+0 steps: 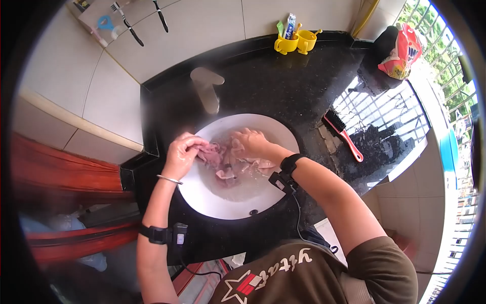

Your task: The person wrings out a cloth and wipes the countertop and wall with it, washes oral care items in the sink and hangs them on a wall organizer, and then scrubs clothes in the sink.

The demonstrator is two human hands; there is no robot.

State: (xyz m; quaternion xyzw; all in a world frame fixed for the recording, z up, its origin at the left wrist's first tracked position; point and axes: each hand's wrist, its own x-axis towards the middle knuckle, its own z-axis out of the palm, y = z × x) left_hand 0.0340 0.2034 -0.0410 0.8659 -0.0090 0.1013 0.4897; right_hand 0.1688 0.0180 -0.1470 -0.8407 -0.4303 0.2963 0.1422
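A wet, bunched pink cloth (pixel 234 161) lies in cloudy water inside the white washbasin (pixel 202 202). Over the basin's left rim, my left hand (pixel 181 153) is closed, its fingers pinching a gathered end of the cloth. My right hand (pixel 255 146) reaches in from the right, with its fingers curled over the cloth's upper part. Folds of the fabric spread below the right hand, partly under the water. Exactly how the right fingertips grip is hard to see.
Behind the basin stands a blurred faucet (pixel 206 90). A red-handled brush (pixel 345 138) lies on the wet black counter (pixel 263 81) to the right. Two yellow cups (pixel 286 45) with toothpaste stand at the back, and a red detergent bag (pixel 404 53) at the far right.
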